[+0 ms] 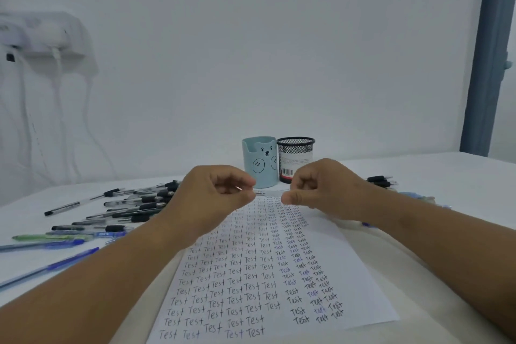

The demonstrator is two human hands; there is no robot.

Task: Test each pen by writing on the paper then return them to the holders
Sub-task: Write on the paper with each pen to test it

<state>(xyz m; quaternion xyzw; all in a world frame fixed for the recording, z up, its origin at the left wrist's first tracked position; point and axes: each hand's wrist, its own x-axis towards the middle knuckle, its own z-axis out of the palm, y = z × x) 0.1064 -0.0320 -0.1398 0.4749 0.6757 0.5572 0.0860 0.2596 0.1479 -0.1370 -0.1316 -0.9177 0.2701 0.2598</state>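
The white desk (418,170) ran from you to the far wall, and your paper (259,282) lay on it in front of you, filled with columns of the word "Test". Both your forearms reached over the sheet toward its far end. To the left of the paper, a spread of pens (131,204) lay loose on the desk, mostly black, with blue and green ones nearer to you. A smaller cluster of black pens (379,181) lay to the right, beyond your right wrist. At the far edge of the sheet stood the two holders, touching or just beside each other: the blue bear holder (259,162) on the left and the black mesh holder (296,158) on the right. Your left hand (212,195) and right hand (326,190) hovered close together in front of them, fingers curled in, each pinching one end of a thin clear pen (264,193) stretched between them above the sheet's far edge.
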